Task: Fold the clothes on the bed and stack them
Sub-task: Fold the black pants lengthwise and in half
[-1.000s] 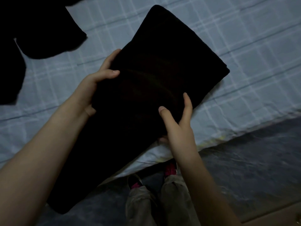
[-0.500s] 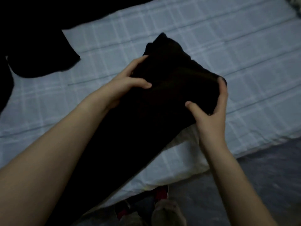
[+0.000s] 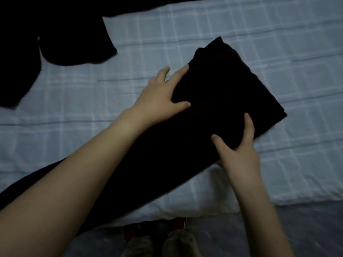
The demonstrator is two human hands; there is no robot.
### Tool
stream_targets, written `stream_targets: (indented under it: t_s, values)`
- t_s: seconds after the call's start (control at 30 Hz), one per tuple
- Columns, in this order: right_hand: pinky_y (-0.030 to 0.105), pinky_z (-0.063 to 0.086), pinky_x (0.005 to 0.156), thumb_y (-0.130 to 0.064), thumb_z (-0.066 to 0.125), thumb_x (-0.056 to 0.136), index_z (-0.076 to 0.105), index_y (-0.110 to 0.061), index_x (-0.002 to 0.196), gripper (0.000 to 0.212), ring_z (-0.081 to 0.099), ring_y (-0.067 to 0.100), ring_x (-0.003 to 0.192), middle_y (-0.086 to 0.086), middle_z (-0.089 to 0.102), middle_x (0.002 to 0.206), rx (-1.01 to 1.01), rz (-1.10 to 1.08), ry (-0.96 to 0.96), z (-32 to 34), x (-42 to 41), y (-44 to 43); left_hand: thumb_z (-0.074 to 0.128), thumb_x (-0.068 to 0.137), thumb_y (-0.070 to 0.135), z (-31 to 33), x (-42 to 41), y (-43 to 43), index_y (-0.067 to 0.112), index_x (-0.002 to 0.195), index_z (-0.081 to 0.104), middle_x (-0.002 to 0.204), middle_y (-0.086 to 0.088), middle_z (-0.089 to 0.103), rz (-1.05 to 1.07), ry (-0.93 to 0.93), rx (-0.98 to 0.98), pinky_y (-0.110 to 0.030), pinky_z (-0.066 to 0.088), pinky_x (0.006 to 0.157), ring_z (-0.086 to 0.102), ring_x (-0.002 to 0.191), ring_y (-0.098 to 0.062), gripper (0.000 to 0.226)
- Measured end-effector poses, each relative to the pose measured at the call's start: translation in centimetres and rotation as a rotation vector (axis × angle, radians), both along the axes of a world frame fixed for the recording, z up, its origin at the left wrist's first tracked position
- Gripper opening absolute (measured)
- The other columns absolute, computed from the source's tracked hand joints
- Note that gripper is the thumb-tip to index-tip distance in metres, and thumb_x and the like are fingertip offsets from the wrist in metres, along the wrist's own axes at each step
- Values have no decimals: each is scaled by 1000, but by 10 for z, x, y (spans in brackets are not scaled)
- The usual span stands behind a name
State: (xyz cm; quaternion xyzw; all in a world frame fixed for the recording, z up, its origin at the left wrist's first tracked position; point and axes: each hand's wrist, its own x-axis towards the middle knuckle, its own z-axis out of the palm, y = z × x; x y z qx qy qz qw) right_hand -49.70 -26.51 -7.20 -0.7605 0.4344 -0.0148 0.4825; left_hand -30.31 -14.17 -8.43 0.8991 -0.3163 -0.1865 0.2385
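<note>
A bed (image 3: 204, 206) fills most of the view, covered with a pale blue-grey sheet (image 3: 241, 25) checked in lighter lines — slightly creased, with a few long darker lines running across it. Its near edge rolls over and down toward a dark grey floor (image 3: 306, 230) at the bottom. The light is dim and cool — colours look muted and murky.

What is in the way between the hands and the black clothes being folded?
Nothing visible is in the way. The left hand rests on the folded black garment at its left edge, and the right hand holds its near edge.
</note>
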Motion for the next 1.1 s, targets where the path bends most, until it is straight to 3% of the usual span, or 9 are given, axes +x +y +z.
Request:
stream_targets:
  t_s: [0.1, 0.2, 0.3, 0.6, 0.73, 0.83, 0.93, 1.03, 1.1]
  values:
    - [43, 41, 83, -62, 47, 83, 21, -42, 150, 75, 48, 36, 104, 22, 45, 130, -463, 69, 283, 16, 0, -9, 38, 90, 55, 2, -21, 6, 29, 154, 22, 162, -5, 19, -139, -384, 68, -53, 12, 119, 16, 149, -29, 72]
    - [54, 32, 108, -48, 48, 89, 41, -19, 150, 68, 37, 43, 133, 25, 40, 147, -786, 150, 15, 5, 35, 5, 23, 94, 52, -22, -35, 6, 25, 155, 24, 163, 0, 18, -183, -420, 104, -50, 10, 121, 14, 151, -23, 66]
    - [51, 10, 121, -50, 34, 98, 29, -30, 155, 61, 19, 32, 151, 8, 29, 161, -878, 474, 65, -35, 62, 18, 18, 99, 46, -49, -36, 9, 26, 156, 18, 164, 3, 10, -164, -390, 142, -46, 12, 121, 9, 151, -19, 60]
    - [54, 12, 120, -45, 30, 97, 35, -23, 153, 61, 23, 33, 149, 9, 36, 158, -932, 460, 118, -59, 60, 21, 44, 100, 39, -35, -27, 31, 32, 153, 25, 163, 3, 15, -217, -173, -46, -40, 15, 121, 15, 150, -19, 57]
    - [59, 14, 119, -39, 37, 95, 38, -17, 152, 61, 20, 42, 148, 20, 30, 159, -773, 383, 49, -45, 37, 81, 52, 93, 41, -30, -48, 120, 33, 153, 27, 160, 2, 27, -42, -108, -54, -41, 25, 118, 29, 144, -23, 66]
    - [65, 17, 114, -40, 40, 93, 43, -24, 150, 59, 22, 56, 142, 26, 35, 154, -758, 545, 2, -43, 7, 159, 57, 93, 38, -41, -68, 204, 32, 153, 28, 154, 1, 36, 75, -57, 67, -39, 32, 112, 39, 136, -23, 67]
    - [67, 22, 113, -36, 51, 94, 47, -26, 148, 55, 28, 55, 141, 25, 39, 152, -702, 676, 88, -52, -17, 227, 64, 91, 31, -44, -78, 264, 27, 149, 37, 131, -5, 55, 148, 58, 18, -27, 37, 102, 51, 120, -21, 64]
    - [61, 29, 112, -27, 54, 95, 53, -18, 144, 49, 36, 49, 138, 25, 43, 150, -689, 675, 146, -55, -39, 264, 62, 79, 58, -38, -74, 305, 36, 135, 47, 122, 5, 63, 183, 94, 94, -27, 43, 89, 58, 111, -14, 63]
    - [56, 36, 104, -26, 56, 96, 57, -17, 139, 44, 45, 48, 126, 26, 49, 141, -700, 607, 138, -54, -47, 273, 60, 67, 75, -33, -69, 328, 46, 115, 56, 102, 20, 64, 248, 166, 179, -25, 45, 76, 60, 91, -1, 55]
